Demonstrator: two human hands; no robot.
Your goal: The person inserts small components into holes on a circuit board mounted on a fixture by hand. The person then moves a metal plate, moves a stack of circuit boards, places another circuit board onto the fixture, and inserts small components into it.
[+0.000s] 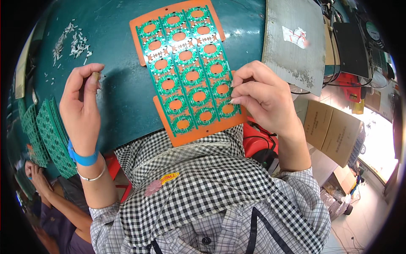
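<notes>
A panel of green ring-shaped circuit boards (186, 63) lies on an orange carrier plate (190, 136), near the front edge of the table. My right hand (264, 95) is at the panel's right edge, thumb and fingertips pinched together and touching the lower right rings. Whatever is between those fingertips is too small to make out. Left of the panel, my left hand (82, 101) hovers over the table with curled fingers and the thumb drawn in near the index finger. Something tiny and pale shows at its fingertips; its kind cannot be told.
Small white parts (76, 44) lie scattered on the green tabletop (118, 46) at the far left. Stacked green board panels (55, 135) stand at left, near another person's hands (38, 178). A grey metal plate (292, 55) is at right, with cardboard boxes (332, 131) below.
</notes>
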